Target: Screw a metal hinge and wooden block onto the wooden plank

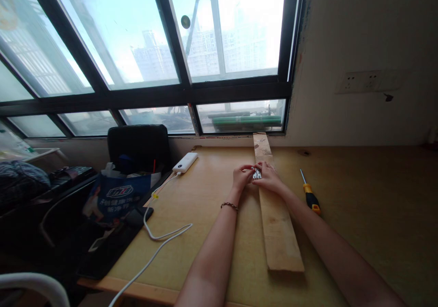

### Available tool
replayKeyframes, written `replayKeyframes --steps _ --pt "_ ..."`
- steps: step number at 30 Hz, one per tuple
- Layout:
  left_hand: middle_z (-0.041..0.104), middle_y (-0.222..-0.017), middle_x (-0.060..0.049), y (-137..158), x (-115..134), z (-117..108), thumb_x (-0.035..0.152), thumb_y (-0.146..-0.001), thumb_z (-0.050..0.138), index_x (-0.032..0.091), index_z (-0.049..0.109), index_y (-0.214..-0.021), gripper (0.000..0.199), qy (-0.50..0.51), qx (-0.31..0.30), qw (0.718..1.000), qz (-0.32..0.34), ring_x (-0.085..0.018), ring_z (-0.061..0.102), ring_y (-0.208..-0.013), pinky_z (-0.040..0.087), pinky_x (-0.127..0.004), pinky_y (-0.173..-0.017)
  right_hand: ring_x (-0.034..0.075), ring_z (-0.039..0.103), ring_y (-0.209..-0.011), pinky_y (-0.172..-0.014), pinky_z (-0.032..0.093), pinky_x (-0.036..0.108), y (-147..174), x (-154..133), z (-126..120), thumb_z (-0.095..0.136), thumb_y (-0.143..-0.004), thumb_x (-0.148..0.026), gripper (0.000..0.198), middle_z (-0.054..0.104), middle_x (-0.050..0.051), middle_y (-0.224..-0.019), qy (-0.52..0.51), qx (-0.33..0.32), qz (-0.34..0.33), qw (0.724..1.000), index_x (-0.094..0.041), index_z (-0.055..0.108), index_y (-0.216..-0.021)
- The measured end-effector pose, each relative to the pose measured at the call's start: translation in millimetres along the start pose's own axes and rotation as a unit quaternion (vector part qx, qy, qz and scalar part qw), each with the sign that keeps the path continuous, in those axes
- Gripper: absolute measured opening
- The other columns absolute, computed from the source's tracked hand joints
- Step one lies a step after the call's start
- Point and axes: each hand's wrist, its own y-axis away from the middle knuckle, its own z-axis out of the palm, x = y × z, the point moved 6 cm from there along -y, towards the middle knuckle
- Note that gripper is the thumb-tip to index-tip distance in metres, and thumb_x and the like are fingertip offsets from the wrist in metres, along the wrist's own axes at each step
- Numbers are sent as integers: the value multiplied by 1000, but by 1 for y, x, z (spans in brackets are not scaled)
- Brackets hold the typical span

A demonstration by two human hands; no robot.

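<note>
A small silver metal hinge (256, 174) with screw holes is held at the left edge of a long wooden board (278, 234). My left hand (242, 176) pinches the hinge from the left side. From the right, my right hand (268, 177) grips it too, resting over the board. The board lies flat, its far end towards the window. A screwdriver (310, 198) with a yellow and black handle lies on the table to the right of my right hand. My fingers hide part of the hinge.
The wooden table (212, 215) carries a white power bank (185, 163) at its left, with a white cable (160, 247) running to the front edge. Beyond that edge stands a black chair (138, 145) with a blue bag (116, 197). A wall socket (359, 82) is at right.
</note>
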Motion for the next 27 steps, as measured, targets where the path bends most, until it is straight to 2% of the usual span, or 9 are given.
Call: replayKeyframes --steps 4,9,18,22,27 --pt "70 -75 -8 0 -3 -2 32 -55 74 15 71 -76 27 -1 14 1000 -17 -17 64 -69 50 -28 -66 27 48 -108 -95 33 40 0 0 0 70 -55 -40 67 50 9 -119 1 4 -2 1000 -20 47 -115" --pt "70 -77 -8 1 -1 -4 33 -55 74 14 71 -75 27 17 25 1000 -3 -18 64 -71 50 -30 -70 26 48 -107 -95 34 40 1 -1 -1 70 -55 -40 68 51 8 -117 -5 6 -4 1000 -19 46 -115" --pt "70 -77 -8 2 -5 0 32 -53 76 13 70 -76 31 101 18 994 -32 -17 64 -70 50 -30 -70 26 48 -109 -95 34 39 1 -1 -1 70 -55 -38 66 51 8 -118 -1 6 -1 1000 -20 46 -115" --pt "70 -78 -8 1 -5 0 33 -54 76 13 71 -78 31 80 5 996 -26 -18 64 -71 50 -30 -71 26 48 -107 -94 34 39 1 -1 -1 70 -54 -38 67 52 8 -117 3 6 -4 1000 -19 47 -114" --pt "71 -80 -10 0 -8 -3 34 -56 74 14 72 -77 30 42 42 998 -1 -19 65 -75 50 -31 -74 26 47 -108 -94 34 38 1 -1 -1 69 -56 -40 68 49 10 -120 14 7 -6 1000 -18 47 -116"
